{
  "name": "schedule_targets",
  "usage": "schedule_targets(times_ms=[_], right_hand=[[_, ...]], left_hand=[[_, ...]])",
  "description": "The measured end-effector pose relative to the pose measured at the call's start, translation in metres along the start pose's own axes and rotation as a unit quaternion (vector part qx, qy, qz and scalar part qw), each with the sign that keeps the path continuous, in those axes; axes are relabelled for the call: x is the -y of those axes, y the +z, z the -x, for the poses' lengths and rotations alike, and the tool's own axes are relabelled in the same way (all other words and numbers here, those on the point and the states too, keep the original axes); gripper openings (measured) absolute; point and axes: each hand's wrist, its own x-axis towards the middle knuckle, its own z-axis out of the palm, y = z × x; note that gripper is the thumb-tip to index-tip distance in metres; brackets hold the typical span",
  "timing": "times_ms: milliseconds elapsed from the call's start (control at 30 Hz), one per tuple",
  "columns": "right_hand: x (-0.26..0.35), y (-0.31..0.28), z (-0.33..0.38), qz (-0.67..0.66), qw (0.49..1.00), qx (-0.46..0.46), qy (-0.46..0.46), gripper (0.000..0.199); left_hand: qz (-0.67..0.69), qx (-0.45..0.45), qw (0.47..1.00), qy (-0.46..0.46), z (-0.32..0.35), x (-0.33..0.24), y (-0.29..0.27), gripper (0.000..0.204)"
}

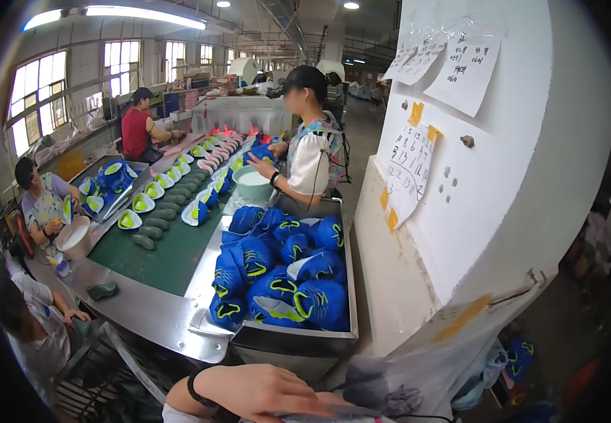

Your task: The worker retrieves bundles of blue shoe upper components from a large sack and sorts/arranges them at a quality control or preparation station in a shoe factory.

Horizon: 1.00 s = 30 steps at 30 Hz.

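At the bottom edge my left hand (263, 389) reaches in from the lower left, a black band around its wrist. It lies back upward, its fingers stretched to the right and partly cut off by the picture's edge. Beneath the fingertips is a flat grey thing (326, 410), too cropped to name. My right hand is not in view. Just beyond my left hand stands a metal bin (353, 310) heaped with blue shoe uppers (323, 302) with yellow-green trim.
Left of the bin runs a green conveyor belt (171, 264) carrying rows of dark shoe lasts (152, 231) and uppers. A co-worker (312, 151) stands beyond the bin by a green basin (252, 185); others sit along the left. A white pillar (489, 211) with taped papers rises at right.
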Motion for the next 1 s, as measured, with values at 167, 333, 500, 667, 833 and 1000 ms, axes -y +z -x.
schedule_targets(times_ms=[167, 333, 500, 667, 833, 1000], right_hand=[[0.013, 0.011, -0.009, 0.088, 0.995, 0.020, -0.037, 0.040], [0.024, 0.062, 0.009, 0.095, 0.994, -0.038, -0.048, 0.039], [0.054, 0.046, 0.035, 0.117, 0.965, -0.205, -0.118, 0.037], [0.094, 0.063, 0.060, 0.084, 0.960, -0.260, -0.058, 0.028], [0.121, 0.104, 0.089, 0.083, 0.942, -0.323, -0.044, 0.031], [0.112, 0.136, 0.106, 0.150, 0.933, -0.317, -0.075, 0.031]], left_hand=[[0.155, -0.080, 0.980, -0.092, 0.020, 0.002, 0.019, 0.025], [-0.233, 0.043, 0.926, -0.295, 0.087, 0.075, 0.111, 0.050], [0.009, -0.015, 0.969, -0.245, 0.095, 0.089, 0.154, 0.061], [0.296, -0.083, 0.908, -0.285, 0.108, 0.087, 0.178, 0.070], [0.527, -0.091, 0.804, -0.260, 0.108, 0.067, 0.205, 0.069], [0.543, -0.111, 0.780, -0.291, 0.120, 0.040, 0.247, 0.054]])
